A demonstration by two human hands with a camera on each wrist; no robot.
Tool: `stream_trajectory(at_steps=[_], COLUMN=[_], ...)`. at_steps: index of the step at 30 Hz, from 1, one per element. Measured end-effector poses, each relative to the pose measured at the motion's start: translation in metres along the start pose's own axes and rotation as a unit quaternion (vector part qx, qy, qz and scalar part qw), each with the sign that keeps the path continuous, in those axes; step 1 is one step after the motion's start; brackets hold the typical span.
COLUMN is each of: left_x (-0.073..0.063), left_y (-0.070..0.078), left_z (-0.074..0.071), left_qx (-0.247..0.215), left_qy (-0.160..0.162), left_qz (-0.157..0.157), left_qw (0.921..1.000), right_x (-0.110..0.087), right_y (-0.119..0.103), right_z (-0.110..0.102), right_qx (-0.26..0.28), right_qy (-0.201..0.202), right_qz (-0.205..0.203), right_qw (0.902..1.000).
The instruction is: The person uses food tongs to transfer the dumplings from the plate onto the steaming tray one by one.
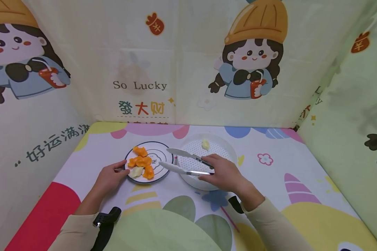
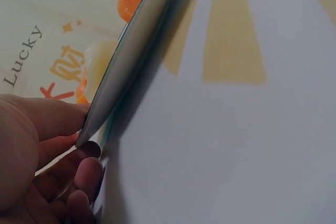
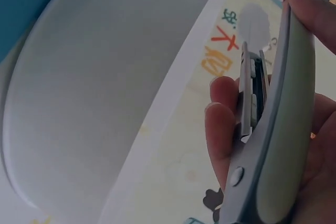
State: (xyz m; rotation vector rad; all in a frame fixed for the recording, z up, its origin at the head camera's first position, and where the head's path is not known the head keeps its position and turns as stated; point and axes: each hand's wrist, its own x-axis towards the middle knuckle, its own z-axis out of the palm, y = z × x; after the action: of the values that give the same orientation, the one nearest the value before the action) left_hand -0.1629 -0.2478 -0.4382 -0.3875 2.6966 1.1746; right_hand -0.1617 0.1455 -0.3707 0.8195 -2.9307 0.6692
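My left hand (image 1: 110, 177) pinches the left rim of a white plate (image 1: 154, 148) with a dark edge line, thumb above and fingers under it in the left wrist view. Several orange pieces (image 1: 143, 161) and a pale piece (image 1: 136, 172) lie on the plate's left half. With my right hand (image 1: 224, 174) I grip metal tongs (image 1: 175, 168), their arms spread apart and nothing between the tips. These tips point left over the plate's right side. Under the tongs stands a round white tray (image 1: 220, 149) with a dotted bottom, holding one pale yellow piece (image 1: 205, 144) toward its back.
A patterned tablecloth (image 1: 254, 181) covers the table. Printed cloth walls (image 1: 188, 69) stand behind and at both sides. Black bands circle both wrists, the left band (image 1: 108, 218) with a hanging strap.
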Motion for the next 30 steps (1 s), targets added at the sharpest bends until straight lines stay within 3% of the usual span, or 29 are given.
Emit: stream_trajectory(at_steps=[13,30], left_x=[-0.001,0.000], left_y=[-0.001,-0.002], left_z=[-0.003,-0.002], left_qx=[0.005,-0.006], left_qy=[-0.004,-0.008], left_qz=[0.006,0.003], left_qw=[1.0000,0.9999], right_x=[0.018,0.030], right_y=[-0.031,-0.061], right_z=[0.013,0.029], right_qx=[-0.052,-0.118], right_qy=[-0.063,-0.108], right_qz=[-0.003,0.020], right_qw=[0.9966,0.9869])
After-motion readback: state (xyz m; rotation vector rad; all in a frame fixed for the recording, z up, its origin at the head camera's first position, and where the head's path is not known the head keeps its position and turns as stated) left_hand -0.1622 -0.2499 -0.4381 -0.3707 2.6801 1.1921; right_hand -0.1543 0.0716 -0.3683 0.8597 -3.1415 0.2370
